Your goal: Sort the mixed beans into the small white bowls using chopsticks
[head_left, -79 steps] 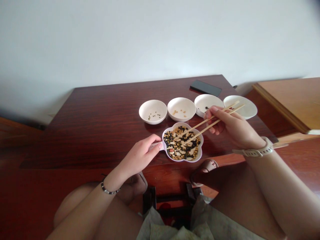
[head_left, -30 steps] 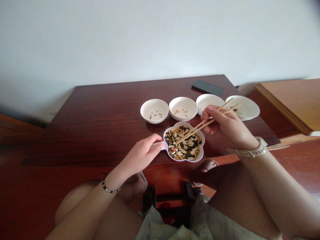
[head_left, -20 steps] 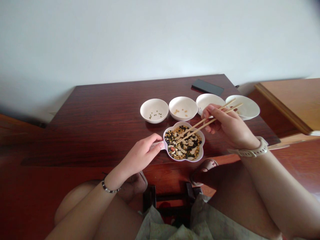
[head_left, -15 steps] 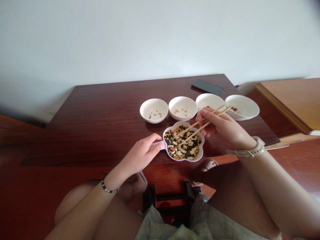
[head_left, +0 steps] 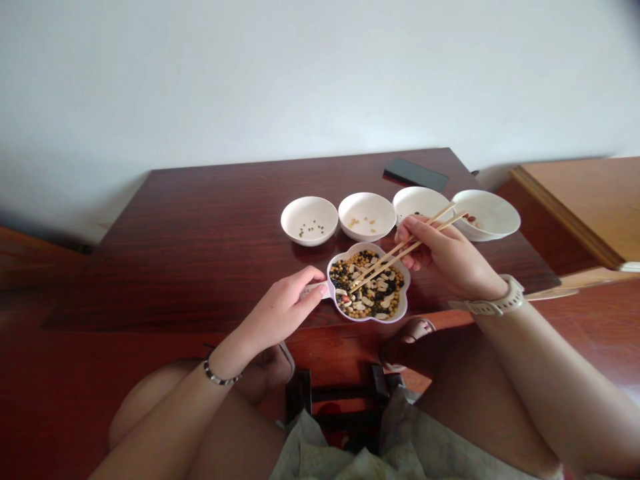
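Beans (head_left: 369, 293) sit mixed in the dish (head_left: 403, 301) at the table's (head_left: 210, 247) near edge, its handle pinched by the left hand (head_left: 283, 308). Chopsticks (head_left: 400, 249), gripped in the right hand (head_left: 447, 257), are dipped among them; one bean must next be nipped. Four bowls (head_left: 309, 220) wait behind.

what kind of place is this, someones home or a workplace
Most likely a room in a home, though that is a guess. A dark wooden table stands against a plain white wall, a phone lies at its far edge, and small white bowls sit behind a flower-shaped dish of mixed beans.
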Motion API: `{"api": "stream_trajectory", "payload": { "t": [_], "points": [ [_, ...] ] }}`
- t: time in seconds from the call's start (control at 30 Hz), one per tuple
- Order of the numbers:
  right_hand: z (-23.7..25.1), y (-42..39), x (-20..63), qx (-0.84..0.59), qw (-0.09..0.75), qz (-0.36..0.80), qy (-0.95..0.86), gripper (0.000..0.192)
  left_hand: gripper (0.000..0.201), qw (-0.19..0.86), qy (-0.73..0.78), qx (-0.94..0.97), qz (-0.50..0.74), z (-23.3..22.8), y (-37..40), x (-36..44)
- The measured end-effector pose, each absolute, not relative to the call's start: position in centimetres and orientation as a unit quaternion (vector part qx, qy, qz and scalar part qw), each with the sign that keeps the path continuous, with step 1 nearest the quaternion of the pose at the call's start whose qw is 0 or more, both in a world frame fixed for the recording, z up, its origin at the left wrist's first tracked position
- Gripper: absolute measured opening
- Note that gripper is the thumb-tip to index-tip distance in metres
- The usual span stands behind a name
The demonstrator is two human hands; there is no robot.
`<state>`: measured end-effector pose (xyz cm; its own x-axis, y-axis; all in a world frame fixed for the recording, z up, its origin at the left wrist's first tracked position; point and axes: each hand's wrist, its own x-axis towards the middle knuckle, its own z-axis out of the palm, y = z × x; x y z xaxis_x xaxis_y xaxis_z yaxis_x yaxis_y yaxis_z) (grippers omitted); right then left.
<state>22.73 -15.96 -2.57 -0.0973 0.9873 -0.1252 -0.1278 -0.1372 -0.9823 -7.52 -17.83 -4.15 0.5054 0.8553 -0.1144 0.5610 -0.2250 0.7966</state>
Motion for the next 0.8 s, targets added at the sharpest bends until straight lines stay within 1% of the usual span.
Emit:
{"api": "stream_trajectory", "payload": {
  "t": [0.13,0.4,0.8],
  "points": [
    [-2.29,-15.92,22.96,-0.467,0.488,0.586,-0.447,0.034,0.030,0.415,0.463,0.762,0.177,-4.17,-17.87,-7.60],
    [-1.74,-16.04,23.16,-0.479,0.486,0.576,-0.450,0.035,0.031,0.413,0.462,0.765,0.178,-4.14,-17.89,-7.63],
    [-1.96,-15.88,23.37,-0.462,0.497,0.598,-0.427,0.034,0.030,0.412,0.461,0.765,0.179,-4.11,-17.94,-7.52]
  ]
}}
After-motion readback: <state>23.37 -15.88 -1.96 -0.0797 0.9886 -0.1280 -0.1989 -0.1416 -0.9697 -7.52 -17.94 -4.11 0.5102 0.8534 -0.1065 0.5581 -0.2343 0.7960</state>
